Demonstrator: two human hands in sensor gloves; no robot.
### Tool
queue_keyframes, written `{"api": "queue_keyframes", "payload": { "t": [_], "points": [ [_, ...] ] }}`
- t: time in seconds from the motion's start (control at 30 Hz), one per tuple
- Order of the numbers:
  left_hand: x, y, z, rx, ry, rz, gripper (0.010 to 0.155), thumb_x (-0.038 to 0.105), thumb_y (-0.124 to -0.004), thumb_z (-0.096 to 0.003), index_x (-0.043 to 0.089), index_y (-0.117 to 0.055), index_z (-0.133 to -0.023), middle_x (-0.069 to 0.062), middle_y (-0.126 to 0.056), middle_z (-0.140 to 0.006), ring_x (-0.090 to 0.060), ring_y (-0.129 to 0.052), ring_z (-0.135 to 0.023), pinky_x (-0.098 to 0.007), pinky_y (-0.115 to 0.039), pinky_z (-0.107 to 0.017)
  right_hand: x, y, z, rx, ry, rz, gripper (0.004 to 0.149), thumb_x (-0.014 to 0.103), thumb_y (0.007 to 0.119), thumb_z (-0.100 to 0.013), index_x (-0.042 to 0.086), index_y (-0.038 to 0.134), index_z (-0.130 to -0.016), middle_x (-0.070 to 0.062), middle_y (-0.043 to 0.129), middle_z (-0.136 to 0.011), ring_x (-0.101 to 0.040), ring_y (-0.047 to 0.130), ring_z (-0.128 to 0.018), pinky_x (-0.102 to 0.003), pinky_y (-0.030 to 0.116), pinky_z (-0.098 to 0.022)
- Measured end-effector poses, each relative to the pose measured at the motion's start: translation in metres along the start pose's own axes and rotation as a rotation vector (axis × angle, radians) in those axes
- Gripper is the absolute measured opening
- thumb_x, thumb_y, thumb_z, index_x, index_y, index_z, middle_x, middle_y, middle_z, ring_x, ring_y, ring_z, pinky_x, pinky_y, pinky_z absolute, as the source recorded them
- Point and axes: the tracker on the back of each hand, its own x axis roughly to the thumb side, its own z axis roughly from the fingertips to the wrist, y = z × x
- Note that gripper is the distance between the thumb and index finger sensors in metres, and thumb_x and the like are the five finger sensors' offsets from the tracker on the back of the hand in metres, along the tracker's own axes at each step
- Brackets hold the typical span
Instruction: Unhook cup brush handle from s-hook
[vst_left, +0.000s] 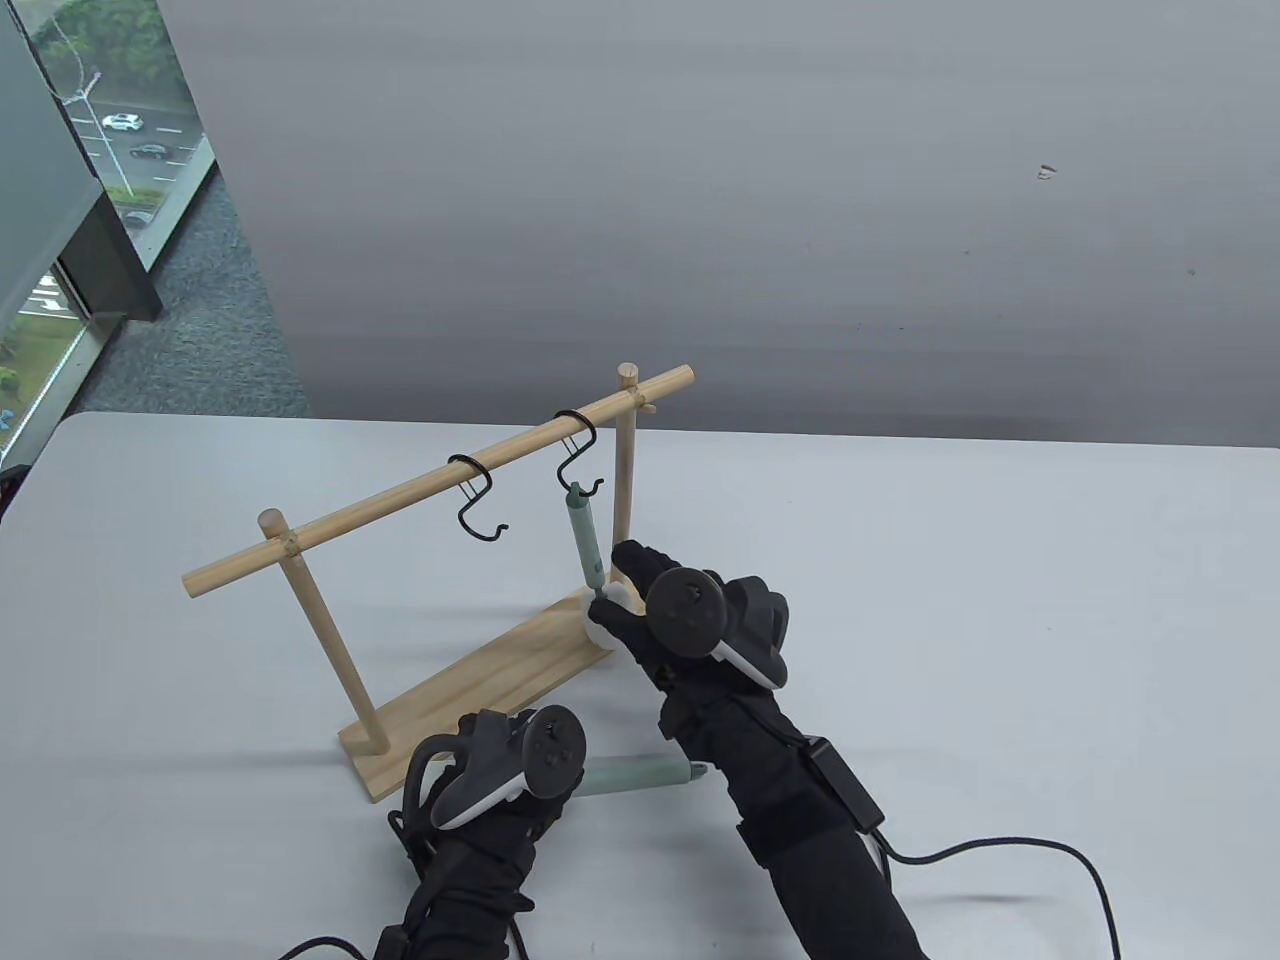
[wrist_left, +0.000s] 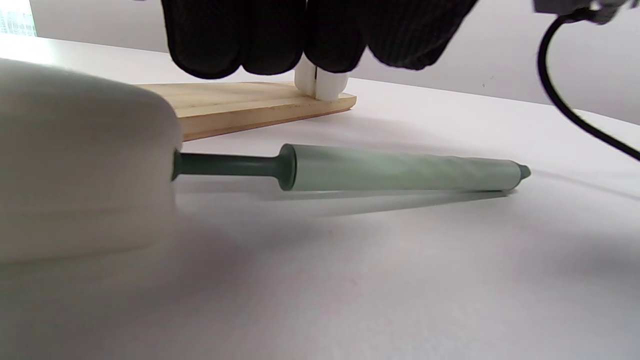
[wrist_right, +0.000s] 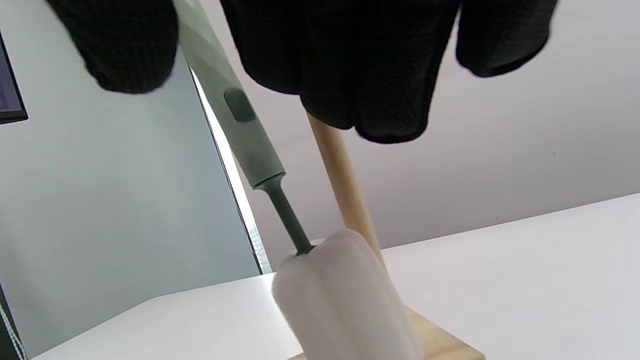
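A green cup brush handle (vst_left: 582, 540) hangs by its top end from the right black S-hook (vst_left: 578, 455) on the wooden rack's rod (vst_left: 400, 490). Its white sponge head (vst_left: 598, 618) is just above the wooden base (vst_left: 480, 690). My right hand (vst_left: 630, 590) holds the lower handle between thumb and fingers. In the right wrist view the handle (wrist_right: 240, 120) runs up between them, above the sponge (wrist_right: 345, 305). My left hand (vst_left: 500, 770) rests low on the table and holds nothing.
A second brush lies on the table by my left hand, handle (vst_left: 640, 775) pointing right; it also shows in the left wrist view (wrist_left: 400, 172) with its sponge (wrist_left: 75, 160). An empty S-hook (vst_left: 475, 500) hangs further left. The rack's right post (vst_left: 625, 470) stands behind the hanging brush.
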Motion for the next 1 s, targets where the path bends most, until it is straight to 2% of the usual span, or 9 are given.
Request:
{"api": "queue_keyframes", "payload": {
  "t": [0.17,0.27,0.5,0.83,1.0],
  "points": [
    [-0.001,0.004,0.002,0.019,-0.010,0.024,0.052,0.042,-0.078,-0.0472,0.020,-0.075,-0.094,-0.017,-0.077,-0.102,-0.044,-0.083,-0.090,-0.063,-0.054,-0.067,0.006,0.014,-0.013,-0.026,0.045,0.014,0.067,0.054,0.073,-0.044,0.010,0.067,-0.095,-0.016,0.083,-0.086,-0.036,0.096,-0.073,-0.060,0.069,-0.055],
    [-0.001,0.004,0.003,0.026,-0.012,0.031,0.052,0.042,-0.078,-0.0472,0.019,-0.075,-0.094,-0.017,-0.077,-0.102,-0.044,-0.083,-0.089,-0.063,-0.054,-0.067,0.005,0.021,-0.015,-0.088,0.071,0.025,0.065,0.054,0.075,-0.043,0.011,0.071,-0.091,-0.013,0.089,-0.081,-0.031,0.100,-0.066,-0.059,0.071,-0.054],
    [0.000,0.006,0.004,0.023,-0.016,0.033,0.052,0.042,-0.078,-0.0473,0.019,-0.075,-0.094,-0.017,-0.077,-0.102,-0.044,-0.083,-0.089,-0.063,-0.054,-0.067,-0.001,0.023,-0.017,-0.121,0.081,0.032,0.057,0.053,0.076,-0.043,0.014,0.078,-0.085,-0.006,0.095,-0.071,-0.023,0.104,-0.057,-0.056,0.071,-0.055],
    [0.000,0.006,0.004,0.037,-0.028,0.034,0.052,0.042,-0.077,-0.0472,0.019,-0.075,-0.094,-0.017,-0.077,-0.102,-0.044,-0.083,-0.089,-0.063,-0.054,-0.067,-0.004,-0.005,0.009,-0.150,0.008,0.137,0.055,0.054,0.078,-0.042,0.014,0.082,-0.080,-0.006,0.096,-0.067,-0.023,0.105,-0.053,-0.057,0.070,-0.055],
    [0.001,0.005,0.004,0.035,-0.032,0.028,0.052,0.042,-0.077,-0.0472,0.019,-0.075,-0.094,-0.017,-0.077,-0.102,-0.044,-0.083,-0.089,-0.063,-0.054,-0.067,-0.006,-0.022,0.022,-0.195,-0.031,0.255,0.055,0.055,0.079,-0.041,0.013,0.084,-0.077,-0.006,0.098,-0.063,-0.022,0.105,-0.050,-0.057,0.070,-0.055]
  ]
}}
